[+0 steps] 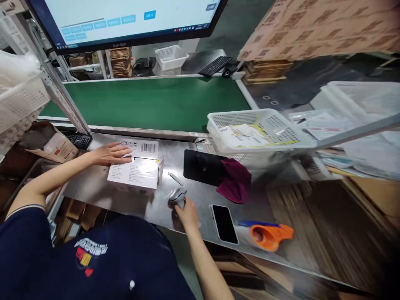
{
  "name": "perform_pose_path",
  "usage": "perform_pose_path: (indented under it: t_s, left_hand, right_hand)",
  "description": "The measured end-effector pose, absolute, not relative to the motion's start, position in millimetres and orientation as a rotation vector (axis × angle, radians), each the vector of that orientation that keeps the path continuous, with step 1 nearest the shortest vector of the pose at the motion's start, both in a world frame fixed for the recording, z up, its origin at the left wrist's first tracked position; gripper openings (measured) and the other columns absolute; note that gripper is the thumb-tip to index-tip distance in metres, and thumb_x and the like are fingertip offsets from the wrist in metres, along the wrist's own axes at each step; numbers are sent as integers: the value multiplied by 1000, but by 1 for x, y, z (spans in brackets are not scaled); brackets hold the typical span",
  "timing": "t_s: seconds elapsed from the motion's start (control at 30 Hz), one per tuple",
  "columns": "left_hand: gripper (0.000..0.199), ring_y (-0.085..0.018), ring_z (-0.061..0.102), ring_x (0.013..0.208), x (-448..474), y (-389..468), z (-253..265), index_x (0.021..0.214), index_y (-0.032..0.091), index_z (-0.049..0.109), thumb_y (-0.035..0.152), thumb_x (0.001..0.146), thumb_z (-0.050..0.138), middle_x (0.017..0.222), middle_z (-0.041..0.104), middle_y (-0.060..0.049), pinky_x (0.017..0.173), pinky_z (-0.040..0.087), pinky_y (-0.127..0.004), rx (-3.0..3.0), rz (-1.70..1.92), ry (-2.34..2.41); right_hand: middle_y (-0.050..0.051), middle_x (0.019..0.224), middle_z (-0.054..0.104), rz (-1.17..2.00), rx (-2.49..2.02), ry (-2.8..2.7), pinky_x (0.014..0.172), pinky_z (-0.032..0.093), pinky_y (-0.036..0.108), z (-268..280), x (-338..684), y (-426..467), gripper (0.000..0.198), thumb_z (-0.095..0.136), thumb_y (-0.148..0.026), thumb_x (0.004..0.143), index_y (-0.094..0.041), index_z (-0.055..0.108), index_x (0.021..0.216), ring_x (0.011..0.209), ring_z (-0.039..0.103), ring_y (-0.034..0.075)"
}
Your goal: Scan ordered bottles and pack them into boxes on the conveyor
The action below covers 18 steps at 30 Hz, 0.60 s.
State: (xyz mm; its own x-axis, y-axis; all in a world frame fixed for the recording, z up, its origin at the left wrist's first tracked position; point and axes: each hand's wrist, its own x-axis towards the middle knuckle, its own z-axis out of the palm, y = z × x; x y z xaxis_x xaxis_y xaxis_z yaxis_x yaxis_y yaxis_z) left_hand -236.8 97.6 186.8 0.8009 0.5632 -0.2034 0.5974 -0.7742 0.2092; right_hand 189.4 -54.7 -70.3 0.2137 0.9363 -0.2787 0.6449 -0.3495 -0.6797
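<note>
A white carton (pixel 136 173) with printed text and a barcode on its top sits on the metal table. My left hand (pixel 112 154) lies on the carton's top left part, fingers stretched out and flat. To the right of the carton, my right hand (pixel 188 212) is closed round the handle of a grey handheld barcode scanner (pixel 177 195), low over the table near its front edge. The fingers' far side is hidden. A thin, light-coloured strip-like tool (pixel 175 179), its kind unclear, lies between the carton and the scanner.
Right of the scanner lie a phone (pixel 225 224), an orange tape dispenser (pixel 271 236), a black mat (pixel 200 166) and a maroon cloth (pixel 234 183). Behind are a white basket (pixel 218 135) with papers and a green conveyor belt (pixel 150 102). A monitor (pixel 131 25) hangs above.
</note>
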Motion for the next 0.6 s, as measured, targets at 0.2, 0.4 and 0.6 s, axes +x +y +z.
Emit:
perform_pose_path:
  t_s: [0.2, 0.4, 0.6]
  left_hand:
    - [55, -29, 58, 157, -241, 127, 178, 149, 23, 77, 22, 95, 69, 165, 67, -13, 143, 26, -46, 2898, -113, 634]
    - [53, -28, 65, 147, -232, 122, 163, 146, 27, 79, 41, 95, 77, 139, 79, -14, 141, 32, -42, 2896, -67, 594]
    - [60, -31, 68, 145, -204, 55, 135, 146, 22, 75, 49, 93, 81, 144, 78, -15, 140, 37, -46, 2959, 65, 555]
  right_hand:
    - [25, 147, 66, 953, -2199, -1322, 126, 46, 58, -76, 157, -64, 62, 69, -27, 84, -15, 60, 144, 145, 60, 44]
    - [24, 150, 63, 384, -1526, -1166, 124, 47, 69, -30, 104, -79, 61, 59, -47, 99, -21, 52, 154, 145, 59, 43]
    - [21, 136, 71, 146, -1214, -1367, 122, 42, 73, 19, 68, -37, 54, 50, -42, 95, -22, 60, 145, 135, 66, 43]
